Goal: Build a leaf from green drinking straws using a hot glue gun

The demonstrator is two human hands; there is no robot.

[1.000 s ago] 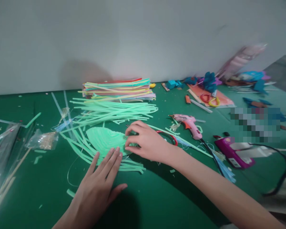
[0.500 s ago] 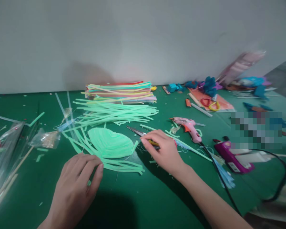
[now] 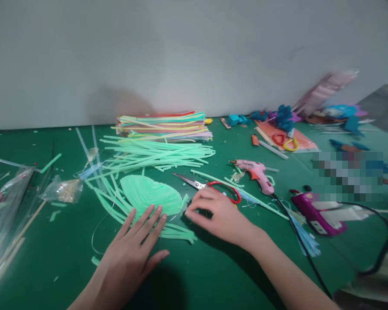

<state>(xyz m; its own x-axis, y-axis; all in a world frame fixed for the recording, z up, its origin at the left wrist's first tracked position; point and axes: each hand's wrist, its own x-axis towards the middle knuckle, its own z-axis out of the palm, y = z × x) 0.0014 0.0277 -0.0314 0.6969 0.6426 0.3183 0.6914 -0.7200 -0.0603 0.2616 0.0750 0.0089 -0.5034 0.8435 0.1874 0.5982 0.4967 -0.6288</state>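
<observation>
A light-green leaf shape [image 3: 148, 191] made of pipe cleaners laid side by side lies flat on the table. My left hand [image 3: 139, 241] is open, its spread fingertips resting on the leaf's lower edge and the loose green stems there. To the right, my right hand [image 3: 216, 215] is closed with curled fingers near the leaf's tip. Something small and dark shows within its grip, too hidden to name. Just beyond that hand, scissors [image 3: 194, 183] with red handles lie with blades pointing left. A thin wire [image 3: 93, 241] curves out at the left of the leaf.
Behind the leaf lie loose green pipe cleaners [image 3: 161, 153] and a multicoloured bundle [image 3: 161, 125]. Rightward are a pink glue gun [image 3: 255, 172] with a black cord and a purple device [image 3: 317, 215]. Clear plastic bags [image 3: 64, 189] and sticks lie left. A grey wall [image 3: 148, 56] stands behind.
My left hand has moved right and flattened onto the leaf's lower edge. The right hand has shifted slightly down, uncovering the scissors' red handles.
</observation>
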